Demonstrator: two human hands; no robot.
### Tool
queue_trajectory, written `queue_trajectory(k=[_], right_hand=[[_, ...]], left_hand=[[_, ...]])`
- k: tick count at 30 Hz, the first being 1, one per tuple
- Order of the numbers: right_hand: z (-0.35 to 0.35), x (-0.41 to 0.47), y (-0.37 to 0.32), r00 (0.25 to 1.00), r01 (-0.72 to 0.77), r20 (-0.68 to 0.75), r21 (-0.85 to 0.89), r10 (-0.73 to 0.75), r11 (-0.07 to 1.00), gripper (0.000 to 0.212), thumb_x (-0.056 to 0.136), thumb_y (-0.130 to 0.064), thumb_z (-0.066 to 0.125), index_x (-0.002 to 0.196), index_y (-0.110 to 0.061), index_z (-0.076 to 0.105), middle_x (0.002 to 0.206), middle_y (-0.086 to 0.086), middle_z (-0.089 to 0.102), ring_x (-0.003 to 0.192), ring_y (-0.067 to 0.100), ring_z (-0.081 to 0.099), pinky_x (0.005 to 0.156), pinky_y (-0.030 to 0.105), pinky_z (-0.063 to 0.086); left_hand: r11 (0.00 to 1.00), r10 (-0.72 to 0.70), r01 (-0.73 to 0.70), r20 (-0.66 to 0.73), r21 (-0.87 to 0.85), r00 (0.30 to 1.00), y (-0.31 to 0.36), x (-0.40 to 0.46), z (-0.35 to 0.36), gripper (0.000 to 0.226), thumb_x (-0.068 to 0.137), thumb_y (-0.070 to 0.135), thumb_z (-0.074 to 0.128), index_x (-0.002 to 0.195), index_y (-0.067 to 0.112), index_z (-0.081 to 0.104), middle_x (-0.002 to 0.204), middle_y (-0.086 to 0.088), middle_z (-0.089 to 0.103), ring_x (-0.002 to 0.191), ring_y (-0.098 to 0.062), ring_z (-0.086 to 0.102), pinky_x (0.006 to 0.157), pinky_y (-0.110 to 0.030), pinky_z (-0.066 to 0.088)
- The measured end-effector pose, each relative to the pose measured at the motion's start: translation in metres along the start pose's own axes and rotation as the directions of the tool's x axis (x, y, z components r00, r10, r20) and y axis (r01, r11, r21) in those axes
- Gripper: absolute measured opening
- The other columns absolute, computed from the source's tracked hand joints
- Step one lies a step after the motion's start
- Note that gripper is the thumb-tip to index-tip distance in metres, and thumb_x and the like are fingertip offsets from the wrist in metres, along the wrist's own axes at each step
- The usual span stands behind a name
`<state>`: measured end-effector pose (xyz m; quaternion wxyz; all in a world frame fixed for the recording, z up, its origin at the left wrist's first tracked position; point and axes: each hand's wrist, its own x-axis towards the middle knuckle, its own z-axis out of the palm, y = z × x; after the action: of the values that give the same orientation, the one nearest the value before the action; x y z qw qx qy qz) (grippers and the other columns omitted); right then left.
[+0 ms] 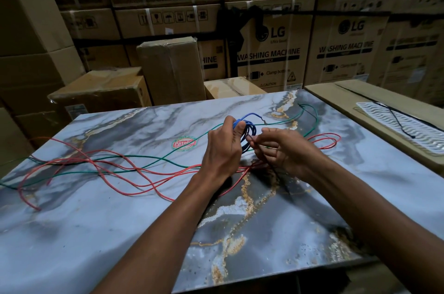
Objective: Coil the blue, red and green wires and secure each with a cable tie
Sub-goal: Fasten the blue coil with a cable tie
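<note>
The blue wire is wound into a small coil that my left hand grips above the marble-patterned table; one blue end sticks up past my fingers. My right hand pinches a thin dark cable tie right beside the coil, and the tie's tail runs down toward the table. The red wire lies loose in long loops across the left and middle of the table, with more loops at the right. The green wire lies uncoiled from the left edge up to the far right.
A red and green round sticker sits on the table left of my hands. A flat carton lies along the right edge with a white wavy-patterned panel and a black cord on it. Stacked cardboard boxes wall in the back and left.
</note>
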<state>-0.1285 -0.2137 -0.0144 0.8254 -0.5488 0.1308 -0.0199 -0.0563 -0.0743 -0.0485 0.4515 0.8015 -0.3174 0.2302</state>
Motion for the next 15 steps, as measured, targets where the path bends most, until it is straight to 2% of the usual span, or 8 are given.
queue_trajectory(k=[3,6,9,12,15], right_hand=[[-0.0010,0.0013,0.0002,1.000,-0.015,-0.017,0.005,0.015,1.000,0.034,0.086,0.009,0.069,0.115,-0.004,0.057,0.086,0.015,0.075,0.064,0.014,0.071,0.056,0.021,0.058],[-0.0013,0.0022,0.0035,0.999,0.010,-0.033,0.094,-0.007,0.996,0.050,0.082,0.012,0.073,0.127,0.003,0.053,0.089,0.018,0.074,0.070,0.020,0.073,0.060,0.023,0.059],[-0.0008,0.0027,0.0047,0.999,0.037,-0.041,0.197,-0.029,0.980,0.051,0.081,0.015,0.073,0.125,0.002,0.050,0.083,0.018,0.074,0.071,0.023,0.075,0.063,0.024,0.061],[0.0006,0.0037,0.0046,0.997,0.062,-0.058,0.260,-0.048,0.964,0.050,0.081,0.018,0.069,0.120,-0.003,0.045,0.093,0.024,0.072,0.071,0.026,0.075,0.066,0.027,0.063],[0.0012,0.0049,0.0059,0.998,0.046,-0.044,0.275,-0.035,0.960,0.048,0.084,0.022,0.063,0.120,-0.002,0.044,0.097,0.028,0.070,0.070,0.027,0.075,0.067,0.027,0.064]], left_hand=[[1.000,0.014,-0.014,0.016,0.003,1.000,0.0002,0.0009,0.0009,0.035,0.105,0.039,0.039,0.087,0.011,0.048,0.063,0.001,0.054,0.059,-0.023,0.051,0.055,-0.040,0.035],[1.000,0.026,-0.026,0.037,0.000,0.999,0.0012,0.0012,0.0011,0.034,0.106,0.038,0.039,0.089,0.011,0.050,0.068,-0.002,0.058,0.063,-0.024,0.053,0.058,-0.040,0.037],[1.000,0.019,-0.018,0.048,-0.012,0.999,0.0031,0.0001,0.0004,0.032,0.106,0.037,0.040,0.089,0.012,0.052,0.069,-0.001,0.059,0.063,-0.019,0.053,0.058,-0.035,0.037],[1.000,-0.004,0.005,0.064,-0.018,0.998,0.0042,-0.0019,0.0009,0.030,0.106,0.036,0.040,0.087,0.015,0.051,0.064,0.003,0.055,0.061,-0.013,0.051,0.052,-0.025,0.033],[0.999,-0.014,0.017,0.085,-0.030,0.996,0.0054,-0.0030,0.0014,0.030,0.106,0.036,0.040,0.083,0.016,0.048,0.060,0.005,0.050,0.057,-0.010,0.046,0.050,-0.024,0.029]])
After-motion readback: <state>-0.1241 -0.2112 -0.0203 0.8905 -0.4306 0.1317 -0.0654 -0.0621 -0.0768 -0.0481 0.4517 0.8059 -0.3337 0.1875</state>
